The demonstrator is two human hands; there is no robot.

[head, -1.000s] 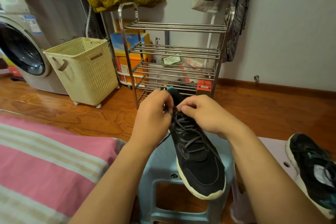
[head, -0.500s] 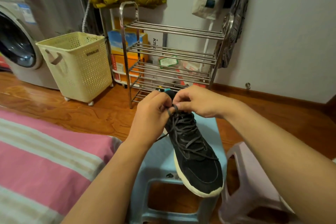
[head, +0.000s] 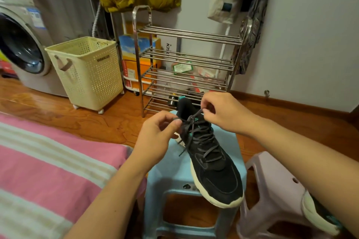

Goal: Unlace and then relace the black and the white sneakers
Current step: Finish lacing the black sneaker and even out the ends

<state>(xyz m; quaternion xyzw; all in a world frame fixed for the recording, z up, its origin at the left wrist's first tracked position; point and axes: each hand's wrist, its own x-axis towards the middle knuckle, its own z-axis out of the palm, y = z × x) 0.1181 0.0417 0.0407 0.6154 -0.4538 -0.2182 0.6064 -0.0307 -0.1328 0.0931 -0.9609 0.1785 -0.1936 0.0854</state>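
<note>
Head view shows the black sneaker (head: 210, 163) standing on a light blue plastic stool (head: 171, 172), its toe jutting past the front edge toward the camera. The left hand (head: 155, 137) pinches one strand of the grey lace (head: 202, 137) between thumb and forefinger just beside the top eyelets; the right hand (head: 223, 111) pinches the other strand above the tongue. The two strands cross at the top of the lacing, and a loose lace end hangs down the shoe's left side onto the stool.

The main risk, as I judge it, is the shoe itself: nothing pins it down, and with its toe overhanging, a sharp tug on either strand could tip or slide it off the stool to the wood floor (head: 97, 122). An uneven pull could also cinch the crossing tight instead of freeing it, or drag one strand short through the eyelets. Either pinch may slip, since only the fingertips hold the thin cord.

A second sneaker (head: 320, 215) lies on the lilac stool (head: 275, 180) at the right edge, partly hidden behind the right forearm; a swing of that arm could knock it off.
</note>
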